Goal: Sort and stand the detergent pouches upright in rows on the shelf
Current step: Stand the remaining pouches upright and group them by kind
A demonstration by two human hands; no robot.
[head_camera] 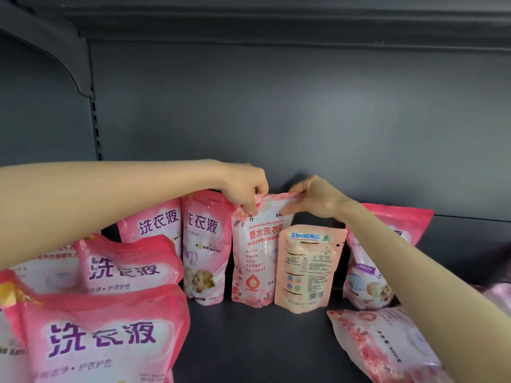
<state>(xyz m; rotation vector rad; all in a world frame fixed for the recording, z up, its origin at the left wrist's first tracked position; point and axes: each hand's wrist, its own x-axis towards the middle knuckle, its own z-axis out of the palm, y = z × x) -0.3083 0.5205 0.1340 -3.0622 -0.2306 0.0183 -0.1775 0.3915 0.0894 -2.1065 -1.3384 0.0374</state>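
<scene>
Pink plastic detergent pouch printed with roses [260, 252], upright, mid-shelf toward the back; base down on the dark grey metal shelf [249, 341]; my left hand [246, 186] pinches its top left corner, my right hand [312, 197] pinches the top right edge; fingers of both curled onto the seal.

Neighbours:
- left, touching: pink pouch with a baby picture and purple lettering [206, 244], upright; beyond it another pink pouch at the back [154, 225], partly hidden
- right, just beside and slightly in front: shorter salmon pouch [307, 272], upright, back label and barcode facing out; it overlaps the held pouch's lower right edge
- further right, past a gap: leaning pink pouch [367, 272], much of it behind my right forearm
- lower right, near the front: floral pouch lying on its side [387, 346], one end under the same forearm

Left front is crowded; a slumped pink pouch [130, 264] sags forward; a large pink pouch nearest me [105, 335] blocks the view of the shelf edge there; my left forearm crosses above this group.

Behind everything, the dark grey back panel [276, 120]; a slotted upright [96, 125] at its left.
</scene>
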